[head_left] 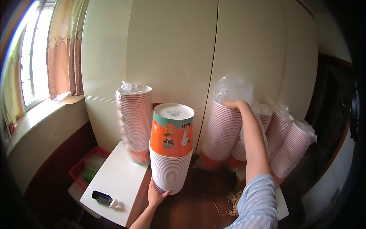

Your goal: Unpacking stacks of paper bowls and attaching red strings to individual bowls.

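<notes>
In front of me stands a tall stack of nested white paper buckets (171,168), upside down. The topmost is a printed orange and green paper bucket (173,133) with its white base facing up. My left hand (157,194) is closed around the low left side of this stack, thumb across its front. My right arm stretches forward to a bagged stack of paper buckets (223,133) at the right. My right hand (234,105) is at the top of it, under the loose clear plastic bag (233,88); its fingertips are hidden there.
Further bagged stacks (291,147) lean at the right, and one bagged stack (135,118) stands on the white tabletop (114,171) at the left. A black tray (101,197) and crumpled tissue (116,204) lie there. Tangled string (233,200) lies near my right sleeve. Beige cabinet doors (171,49) rise behind.
</notes>
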A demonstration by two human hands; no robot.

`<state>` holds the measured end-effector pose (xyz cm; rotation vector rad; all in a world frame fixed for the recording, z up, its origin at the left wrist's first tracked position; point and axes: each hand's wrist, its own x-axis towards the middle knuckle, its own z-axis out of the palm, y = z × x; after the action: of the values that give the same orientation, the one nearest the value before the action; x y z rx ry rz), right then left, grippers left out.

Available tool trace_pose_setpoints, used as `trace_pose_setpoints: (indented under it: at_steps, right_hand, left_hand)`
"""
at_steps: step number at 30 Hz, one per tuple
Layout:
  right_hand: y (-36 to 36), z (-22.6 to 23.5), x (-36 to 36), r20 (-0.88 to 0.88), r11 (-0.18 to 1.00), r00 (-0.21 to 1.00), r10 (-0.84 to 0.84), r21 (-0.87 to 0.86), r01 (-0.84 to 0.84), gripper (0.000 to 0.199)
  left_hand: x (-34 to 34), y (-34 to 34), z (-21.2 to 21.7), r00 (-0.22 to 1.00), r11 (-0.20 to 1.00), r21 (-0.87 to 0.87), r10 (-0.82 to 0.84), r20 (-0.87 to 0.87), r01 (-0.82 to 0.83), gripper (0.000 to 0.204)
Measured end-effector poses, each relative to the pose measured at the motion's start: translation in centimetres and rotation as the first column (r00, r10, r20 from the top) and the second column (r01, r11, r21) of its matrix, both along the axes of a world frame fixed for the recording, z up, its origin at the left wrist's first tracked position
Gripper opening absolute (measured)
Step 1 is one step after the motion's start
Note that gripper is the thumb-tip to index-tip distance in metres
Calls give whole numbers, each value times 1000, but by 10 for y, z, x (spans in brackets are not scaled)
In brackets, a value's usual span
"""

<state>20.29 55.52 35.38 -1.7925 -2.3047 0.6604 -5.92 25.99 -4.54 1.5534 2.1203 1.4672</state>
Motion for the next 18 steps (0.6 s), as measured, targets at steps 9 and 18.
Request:
trace_pose_setpoints:
  at_steps: [9,18]
  right_hand:
    - [-87,17,-21,573,772,817,-66,548,-322,41]
    - [-144,-158,-71,-747,903,639,184,-128,-410,57]
  left_hand:
    - [-3,-1,4,1000,1000,-7,-3,5,3,107]
    - [-61,33,-20,954,933,257,-284,98,251,71]
